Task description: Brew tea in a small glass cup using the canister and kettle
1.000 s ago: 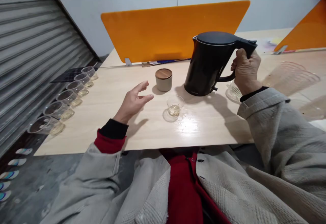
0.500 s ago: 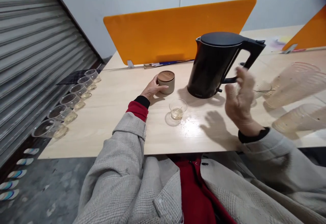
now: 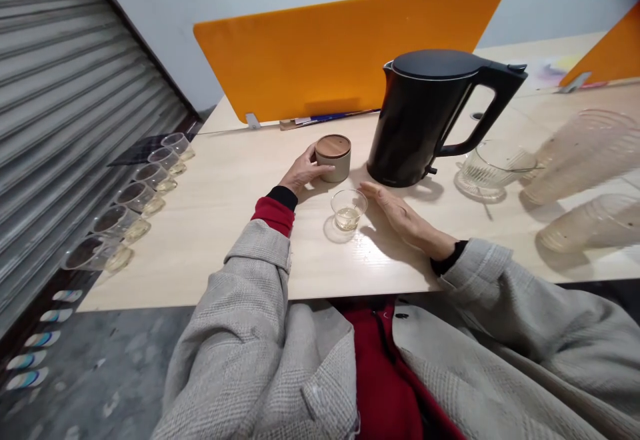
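Note:
My left hand [image 3: 303, 172] is wrapped around the side of a small beige canister [image 3: 334, 169] with a wooden lid, which stands on the table. In front of the canister is a clear plastic cup [image 3: 349, 213] with a little pale liquid in it. To the right of this cup, my right hand [image 3: 400, 217] has its fingers stretched out, the fingertips close to the rim and nothing in the palm side that I can see. Whether the fingertips touch the cup I cannot tell. Behind my right hand stands a black electric kettle [image 3: 417, 120], its handle pointing right.
Several plastic cups with pale liquid [image 3: 120, 223] line the table's left edge. At right are a ribbed glass bowl [image 3: 493, 170] and stacks of plastic cups [image 3: 585, 153]. An orange divider [image 3: 345, 53] stands at the back. Several slippers [image 3: 43, 339] lie on the floor.
My right hand has moved left and down from beside the kettle's handle to the clear cup. The canister in my left hand has shifted slightly right.

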A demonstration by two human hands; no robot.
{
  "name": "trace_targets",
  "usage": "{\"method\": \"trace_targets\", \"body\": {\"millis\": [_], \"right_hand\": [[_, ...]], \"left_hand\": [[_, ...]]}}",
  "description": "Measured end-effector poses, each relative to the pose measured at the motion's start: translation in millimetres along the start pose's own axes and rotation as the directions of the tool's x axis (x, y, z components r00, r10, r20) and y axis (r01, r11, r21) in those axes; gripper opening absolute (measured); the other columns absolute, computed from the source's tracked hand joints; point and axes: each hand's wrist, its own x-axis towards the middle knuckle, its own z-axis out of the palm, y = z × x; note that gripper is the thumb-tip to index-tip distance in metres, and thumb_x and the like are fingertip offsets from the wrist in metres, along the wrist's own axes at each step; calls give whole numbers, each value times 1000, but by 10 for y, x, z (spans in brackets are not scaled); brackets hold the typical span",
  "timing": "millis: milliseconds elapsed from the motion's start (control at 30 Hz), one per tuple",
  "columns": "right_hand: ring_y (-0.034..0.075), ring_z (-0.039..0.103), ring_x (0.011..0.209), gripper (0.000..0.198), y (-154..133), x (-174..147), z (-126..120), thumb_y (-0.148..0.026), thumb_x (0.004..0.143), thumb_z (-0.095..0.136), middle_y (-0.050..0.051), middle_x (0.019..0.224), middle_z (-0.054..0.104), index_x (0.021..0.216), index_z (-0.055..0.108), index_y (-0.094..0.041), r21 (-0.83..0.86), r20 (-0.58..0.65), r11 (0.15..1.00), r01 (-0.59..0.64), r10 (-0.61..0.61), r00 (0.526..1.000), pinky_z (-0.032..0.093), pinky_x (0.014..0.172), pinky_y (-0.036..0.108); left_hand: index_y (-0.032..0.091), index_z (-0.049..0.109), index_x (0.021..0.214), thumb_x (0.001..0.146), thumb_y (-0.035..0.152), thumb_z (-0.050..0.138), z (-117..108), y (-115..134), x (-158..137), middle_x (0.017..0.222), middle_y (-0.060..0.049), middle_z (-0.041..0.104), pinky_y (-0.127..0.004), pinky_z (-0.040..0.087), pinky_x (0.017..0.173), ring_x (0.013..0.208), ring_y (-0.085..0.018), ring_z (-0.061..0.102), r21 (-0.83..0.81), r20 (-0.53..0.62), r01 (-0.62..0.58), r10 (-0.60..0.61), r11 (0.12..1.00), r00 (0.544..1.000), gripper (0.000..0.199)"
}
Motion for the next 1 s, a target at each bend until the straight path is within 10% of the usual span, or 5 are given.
{"method": "trace_targets", "body": {"millis": [200, 467, 633, 1000], "right_hand": [[35, 39, 158, 79, 109, -103, -138, -64, 108, 27, 19, 167, 44, 164, 43, -12, -558, -81, 828, 51, -115, 990, 29, 133, 59], [39, 32, 159, 74, 209, -271, -60, -52, 109, 31, 24, 170, 36, 162, 41, -1, -827, 95, 556, 81, -3, 995, 29, 130, 60], [40, 30, 160, 76, 157, -323, 0, -55, 108, 33, 24, 172, 33, 163, 40, -2, -851, 137, 515, 104, 28, 990, 27, 131, 60], [38, 24, 164, 80, 105, -385, 57, -59, 107, 33, 24, 173, 30, 164, 36, -3, -857, 170, 501, 126, 44, 985, 23, 133, 58]], "left_hand": [[21, 8, 173, 91, 55, 69, -163, 190, -523, 181, -19, 14, -58, 27, 132, 167, -35, 21, 282, -93, 206, -187, 937, 978, 108], [7, 16, 171, 108, 61, 41, 626, 499, -1951, 180, -21, 8, -59, 8, 137, 169, -35, 3, 856, -154, 279, -301, 435, 941, 87], [6, 17, 171, 108, 63, 38, 999, 612, -1937, 180, -21, 7, -57, 9, 137, 169, -33, 3, 897, -185, 293, -322, 332, 929, 87], [7, 20, 171, 109, 60, 34, 1025, 611, -1806, 181, -16, 9, -54, 8, 138, 170, -30, 4, 907, -183, 292, -339, 304, 923, 83]]}}
